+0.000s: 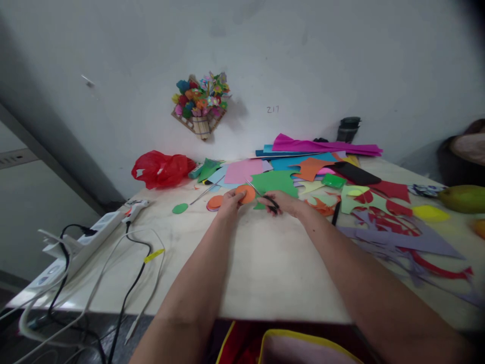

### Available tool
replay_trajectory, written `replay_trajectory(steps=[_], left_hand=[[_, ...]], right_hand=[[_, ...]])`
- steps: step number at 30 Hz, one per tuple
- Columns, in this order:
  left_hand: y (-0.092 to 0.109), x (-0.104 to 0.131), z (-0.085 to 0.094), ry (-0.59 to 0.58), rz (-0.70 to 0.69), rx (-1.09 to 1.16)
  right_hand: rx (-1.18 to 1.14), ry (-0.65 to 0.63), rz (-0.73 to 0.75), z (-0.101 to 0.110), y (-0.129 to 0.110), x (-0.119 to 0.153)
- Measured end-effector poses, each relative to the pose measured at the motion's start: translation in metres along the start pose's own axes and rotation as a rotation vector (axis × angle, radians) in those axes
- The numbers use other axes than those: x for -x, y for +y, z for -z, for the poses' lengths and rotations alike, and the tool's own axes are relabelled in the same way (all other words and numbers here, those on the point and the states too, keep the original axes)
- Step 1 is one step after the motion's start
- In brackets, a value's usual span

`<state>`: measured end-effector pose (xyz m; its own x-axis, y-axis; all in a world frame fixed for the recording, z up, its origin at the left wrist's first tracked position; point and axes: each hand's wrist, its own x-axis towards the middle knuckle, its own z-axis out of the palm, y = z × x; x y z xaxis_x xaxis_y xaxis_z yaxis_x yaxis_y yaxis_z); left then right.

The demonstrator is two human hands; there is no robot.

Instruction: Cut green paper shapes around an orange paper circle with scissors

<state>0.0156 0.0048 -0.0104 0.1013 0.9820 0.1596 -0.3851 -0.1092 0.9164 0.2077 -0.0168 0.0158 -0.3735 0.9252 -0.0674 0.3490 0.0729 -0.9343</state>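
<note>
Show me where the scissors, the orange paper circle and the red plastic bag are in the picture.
scissors [270, 201]: head view, on the black handles in the right hand.
orange paper circle [246, 193]: head view, on the middle of the disc, beside the left hand's fingers.
red plastic bag [162, 168]: head view, on the middle of the crumpled bag.

Both bare forearms are stretched forward and drawn together, wrists angled inward. The left hand [229, 201] is held palm-down, its fingers pinched closed. The right hand [283, 203] is curled just beside it, fingers bent and closed in a grip.
</note>
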Motion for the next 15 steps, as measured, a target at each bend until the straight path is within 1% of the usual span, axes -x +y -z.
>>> replay_trajectory(steps=[3, 6, 15], left_hand=[[-0.0022, -0.0014, 0.0031, -0.020, 0.005, 0.003], [-0.0040, -0.0032, 0.0050, -0.015, 0.009, -0.011], [-0.0019, -0.0007, 0.0018, -0.001, 0.001, 0.002]], right_hand=[[0.006, 0.000, 0.005, 0.0001, -0.0007, 0.0003], [0.008, 0.000, 0.011, 0.0001, -0.0001, -0.0003], [-0.015, 0.014, 0.017, 0.0000, 0.0001, -0.0005]])
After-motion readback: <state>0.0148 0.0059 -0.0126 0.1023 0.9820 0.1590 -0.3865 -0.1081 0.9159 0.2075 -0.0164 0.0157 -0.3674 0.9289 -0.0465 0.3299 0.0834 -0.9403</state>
